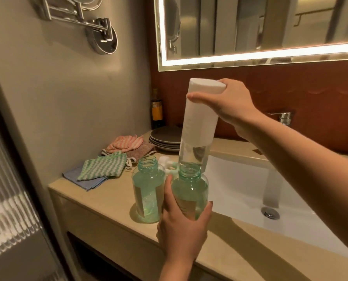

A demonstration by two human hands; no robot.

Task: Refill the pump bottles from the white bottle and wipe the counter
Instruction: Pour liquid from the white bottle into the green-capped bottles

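Two green-tinted pump bottles stand uncapped on the beige counter (108,207) beside the sink. My left hand (183,226) grips the right pump bottle (190,191) around its lower body. The left pump bottle (147,191) stands free, touching nothing but the counter. My right hand (232,102) holds the white bottle (199,122) upside down near its base, with its mouth directly over the right pump bottle's neck. A white pump head (166,162) lies behind the two bottles, partly hidden.
Folded cloths lie at the counter's back left: a green-and-white one (104,166) on a blue one (82,178), a pink striped one (124,144). Grey plates (165,136) are stacked by the wall near a dark bottle (156,110). The white sink (250,191) with faucet (284,117) is to the right.
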